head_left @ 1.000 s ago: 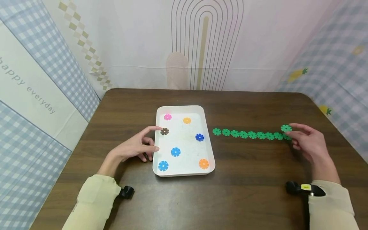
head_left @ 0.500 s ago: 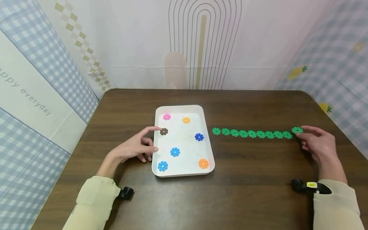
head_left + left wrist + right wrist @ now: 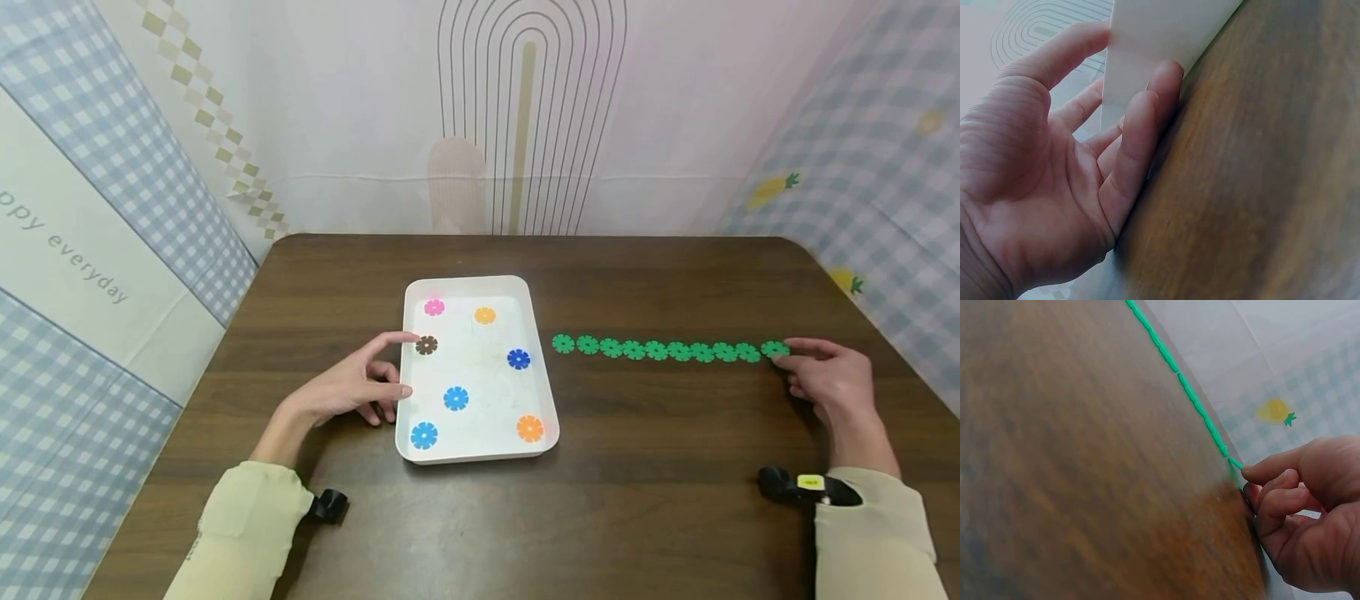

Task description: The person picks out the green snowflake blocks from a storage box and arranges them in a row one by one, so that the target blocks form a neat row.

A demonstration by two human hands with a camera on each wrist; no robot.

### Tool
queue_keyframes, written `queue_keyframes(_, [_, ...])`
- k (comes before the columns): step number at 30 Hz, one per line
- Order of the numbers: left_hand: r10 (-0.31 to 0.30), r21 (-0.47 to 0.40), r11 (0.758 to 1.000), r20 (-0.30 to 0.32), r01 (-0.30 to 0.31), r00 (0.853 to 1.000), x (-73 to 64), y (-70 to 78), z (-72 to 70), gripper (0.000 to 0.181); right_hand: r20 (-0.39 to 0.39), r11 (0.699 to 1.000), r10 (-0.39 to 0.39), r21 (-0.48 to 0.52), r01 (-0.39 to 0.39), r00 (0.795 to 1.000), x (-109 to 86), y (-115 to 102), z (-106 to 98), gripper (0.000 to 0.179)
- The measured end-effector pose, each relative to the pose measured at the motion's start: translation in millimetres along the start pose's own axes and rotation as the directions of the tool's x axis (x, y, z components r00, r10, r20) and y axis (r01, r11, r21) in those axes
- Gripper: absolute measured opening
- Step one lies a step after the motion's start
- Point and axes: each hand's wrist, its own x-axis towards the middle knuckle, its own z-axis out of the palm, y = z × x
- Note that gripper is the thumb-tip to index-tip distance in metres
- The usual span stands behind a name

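My right hand (image 3: 831, 382) pinches a green notched, snowflake-shaped disc (image 3: 774, 349) between thumb and index finger. This disc lies at the right end of a row of several green discs (image 3: 656, 351), its edge close beside the last one. In the right wrist view the pinched disc (image 3: 1235, 464) shows edge-on, slightly tilted against the row. My left hand (image 3: 347, 382) holds the left side of the white tray (image 3: 480, 457). Thumb and index finger reach over its rim, while other fingers lie against the outer wall (image 3: 1141, 50).
Inside the tray lie loose discs: pink (image 3: 434, 307), yellow (image 3: 485, 316), brown (image 3: 427, 345), dark blue (image 3: 518, 359), orange (image 3: 529, 428) and two light blue, one a light blue disc (image 3: 455, 398) near the middle. Patterned cloth (image 3: 337, 108) hangs behind the brown table (image 3: 600, 517).
My right hand has moved right with the green disc, from over the row's last disc to just past it, then lowered it to the table. The left hand stays on the tray.
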Motion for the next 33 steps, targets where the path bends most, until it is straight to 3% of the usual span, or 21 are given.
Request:
queue_keyframes(14, [-0.002, -0.006, 1.000, 0.006, 0.002, 1.000, 4.5, -1.2, 0.6, 0.079, -0.032, 1.000, -0.011, 0.007, 0.011, 0.999, -3.9, -4.5, -5.6, 0.017])
queue_keyframes(18, [0.002, 0.002, 1.000, 0.015, -0.002, 1.000, 5.6, -0.8, -0.5, 0.078, -0.069, 0.997, -0.071, 0.036, 0.073, 0.995, -12.2, -21.6, -5.1, 0.017])
queue_keyframes(21, [0.009, 0.015, 1.000, 0.024, -0.009, 1.000, 3.8, 0.7, -2.8, 0.077, -0.089, 0.987, -0.162, -0.008, 0.162, 0.983, -21.4, -43.1, 2.8, 0.009])
queue_keyframes(25, [0.039, 0.053, 0.998, 0.008, -0.040, 0.999, -1.1, 6.8, -9.5, 0.075, -0.101, 0.939, -0.339, -0.098, 0.330, 0.935, -36.9, -75.6, 19.8, 0.016])
queue_keyframes(28, [0.108, 0.142, 0.985, -0.078, -0.096, 0.991, -4.7, 16.4, -14.7, 0.070, -0.105, 0.877, -0.478, -0.118, 0.466, 0.872, -49.8, -97.4, 33.0, 0.025])
queue_keyframes(30, [0.172, 0.275, 0.954, -0.169, -0.121, 0.970, -6.3, 25.9, -16.5, 0.065, -0.084, 0.824, -0.562, -0.137, 0.549, 0.823, -58.5, -109.9, 42.3, 0.032])
queue_keyframes(33, [0.279, 0.506, 0.856, -0.275, -0.108, 0.920, -6.5, 40.9, -16.5, 0.062, 0.034, 0.726, -0.663, -0.216, 0.653, 0.748, -71.2, -126.1, 57.3, 0.046])
